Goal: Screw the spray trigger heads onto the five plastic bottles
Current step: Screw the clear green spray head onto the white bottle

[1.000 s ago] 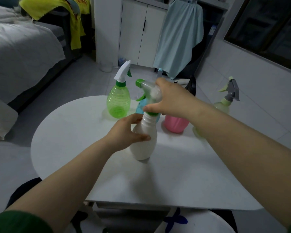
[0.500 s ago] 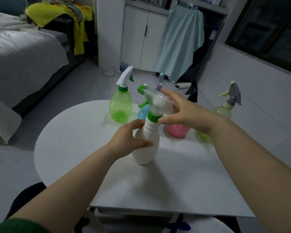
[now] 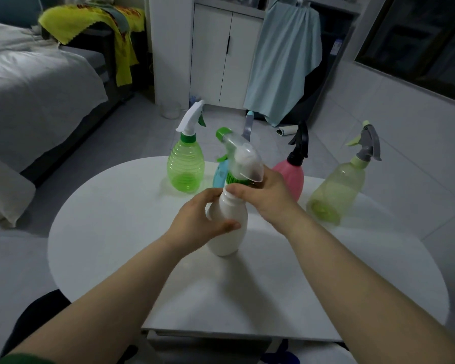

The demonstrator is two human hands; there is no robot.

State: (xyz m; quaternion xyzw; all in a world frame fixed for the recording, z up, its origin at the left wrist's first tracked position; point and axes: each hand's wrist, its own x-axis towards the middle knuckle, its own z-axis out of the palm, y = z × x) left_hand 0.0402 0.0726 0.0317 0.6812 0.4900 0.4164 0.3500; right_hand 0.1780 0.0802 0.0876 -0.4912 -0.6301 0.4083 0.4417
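Note:
A white bottle (image 3: 229, 232) stands at the middle of the white round table (image 3: 116, 232). My left hand (image 3: 202, 219) wraps around its body. A clear spray trigger head (image 3: 243, 158) with a green nozzle and green collar sits on its neck, and my right hand (image 3: 263, 198) pinches that collar. Behind stand a green bottle (image 3: 185, 169) with a white head, a blue bottle (image 3: 220, 177) mostly hidden, a pink bottle (image 3: 293, 177) with a black head and a pale yellow-green bottle (image 3: 336, 190) with a grey head.
A bed (image 3: 37, 88) with a grey cover lies at the left. White cabinets (image 3: 221, 53) and a hanging light-blue cloth (image 3: 284, 61) stand behind the table. A tiled wall with a dark window (image 3: 418, 40) runs along the right.
My right hand has come down from the top of the trigger head to its green collar. The head has turned, its nozzle still pointing up left. My left hand keeps its hold on the bottle.

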